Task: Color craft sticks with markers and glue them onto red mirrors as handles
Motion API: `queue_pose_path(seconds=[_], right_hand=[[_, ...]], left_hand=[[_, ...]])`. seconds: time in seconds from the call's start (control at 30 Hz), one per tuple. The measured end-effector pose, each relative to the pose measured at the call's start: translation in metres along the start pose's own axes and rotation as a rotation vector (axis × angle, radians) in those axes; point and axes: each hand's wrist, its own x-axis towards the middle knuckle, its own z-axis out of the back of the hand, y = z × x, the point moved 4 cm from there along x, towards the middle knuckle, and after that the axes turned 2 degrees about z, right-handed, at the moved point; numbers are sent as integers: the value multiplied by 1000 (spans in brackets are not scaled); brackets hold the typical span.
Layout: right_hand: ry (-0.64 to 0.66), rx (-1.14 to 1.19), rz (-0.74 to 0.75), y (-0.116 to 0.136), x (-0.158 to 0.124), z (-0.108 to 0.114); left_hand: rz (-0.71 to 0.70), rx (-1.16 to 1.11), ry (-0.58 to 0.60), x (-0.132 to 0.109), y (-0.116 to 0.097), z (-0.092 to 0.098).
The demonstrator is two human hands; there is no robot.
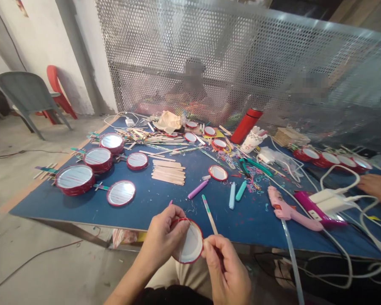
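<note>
My left hand [167, 232] is closed on the left and upper side of a round white disc with a red rim [192, 243], tilted toward me above my lap. At the disc's right edge, the thumb and fingertips of my right hand [225, 262] pinch together on the red rim. A craft stick with a teal and purple end [208, 209] points up and away just beyond my right hand. Its lower end is hidden behind the fingers, so I cannot tell if it is gripped. A purple glue stick [198, 189] lies on the table beyond the disc.
Small banjo-like drums [74, 178] stand left on the blue table [92, 212]. Plain craft sticks [168, 171] lie mid-table. A pink glue gun [292, 212], a purple power strip [324, 212] with cables and a red flask [246, 126] are rightward. Another person's hand [376, 188] rests far right.
</note>
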Motion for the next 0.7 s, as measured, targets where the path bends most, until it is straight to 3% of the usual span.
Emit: queue_pose_path(seconds=[0.2,0.4,0.7], right_hand=[[-13,4,-95,-11,-13,2],[89,236,-380,-23,-30,-15],[30,470,-479,-30,-27,-30]], left_hand=[[2,-85,-24,2,7,-4],[4,-92,-116,1,4,-4],[3,-93,-203,-2,2,-2]])
